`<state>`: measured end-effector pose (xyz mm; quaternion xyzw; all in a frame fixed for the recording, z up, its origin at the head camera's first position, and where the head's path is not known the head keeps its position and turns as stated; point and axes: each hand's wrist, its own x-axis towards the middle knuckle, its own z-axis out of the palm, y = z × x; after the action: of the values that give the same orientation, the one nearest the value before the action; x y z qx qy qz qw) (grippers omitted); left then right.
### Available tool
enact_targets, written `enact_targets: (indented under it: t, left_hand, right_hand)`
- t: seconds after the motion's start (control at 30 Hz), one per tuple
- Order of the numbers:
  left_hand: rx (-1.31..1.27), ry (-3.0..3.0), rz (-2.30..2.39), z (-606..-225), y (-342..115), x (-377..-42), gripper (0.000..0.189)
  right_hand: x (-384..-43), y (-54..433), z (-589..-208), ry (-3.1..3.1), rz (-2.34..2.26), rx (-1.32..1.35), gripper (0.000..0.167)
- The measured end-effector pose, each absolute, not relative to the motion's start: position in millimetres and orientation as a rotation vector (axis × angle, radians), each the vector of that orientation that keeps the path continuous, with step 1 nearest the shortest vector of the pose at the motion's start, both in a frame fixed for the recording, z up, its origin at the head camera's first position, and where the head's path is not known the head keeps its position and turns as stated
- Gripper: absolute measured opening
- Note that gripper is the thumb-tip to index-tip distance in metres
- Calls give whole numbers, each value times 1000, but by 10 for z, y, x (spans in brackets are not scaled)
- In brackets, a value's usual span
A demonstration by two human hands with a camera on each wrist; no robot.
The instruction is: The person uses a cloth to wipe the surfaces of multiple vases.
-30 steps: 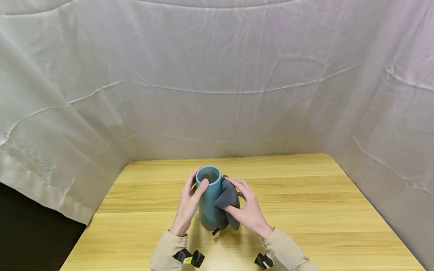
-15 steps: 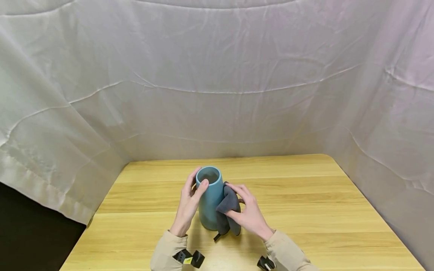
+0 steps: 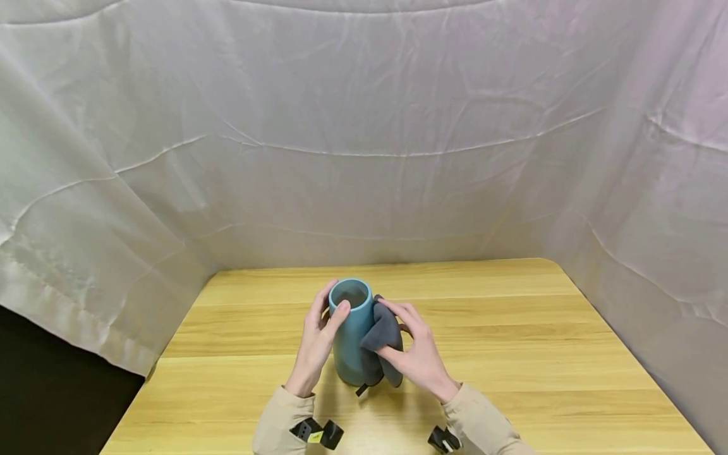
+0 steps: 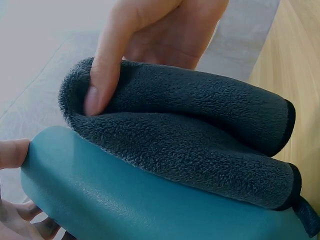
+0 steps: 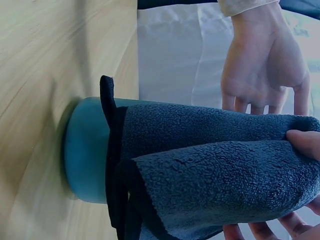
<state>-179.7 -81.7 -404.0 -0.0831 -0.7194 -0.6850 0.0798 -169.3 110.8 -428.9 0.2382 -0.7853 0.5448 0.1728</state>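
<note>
A tall blue vase (image 3: 349, 344) with an open round top stands upright on the wooden table. My left hand (image 3: 311, 344) grips it near the rim from the left, thumb at the front of the rim. In my right hand (image 3: 419, 355), a folded dark grey towel (image 3: 388, 328) is pinched between thumb and fingers and lies against the vase's right side. The left wrist view shows the towel's fluffy pile (image 4: 175, 145) along the vase wall (image 4: 110, 175). Black edging and a small hanging loop (image 5: 107, 100) show at the towel's lower end, close to the vase's base.
The wooden table (image 3: 512, 354) extends around both hands. Pale fabric curtains (image 3: 364, 189) enclose its back and sides. A dark area (image 3: 51, 392) lies beyond the left edge. Each sleeve carries a small black wrist device (image 3: 332, 435).
The right hand has slid the towel slightly down along the vase, then back up to about its earlier height. The left hand and the vase have stayed in place.
</note>
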Motion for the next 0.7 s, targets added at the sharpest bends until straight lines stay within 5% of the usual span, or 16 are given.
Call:
enact_targets:
  t: [0.7]
  left_hand:
    - [-250,-2155,-2027,-4033,-823,-1796,54]
  right_hand:
    - [-1704,1141,-4363,-2255,1555,684,69]
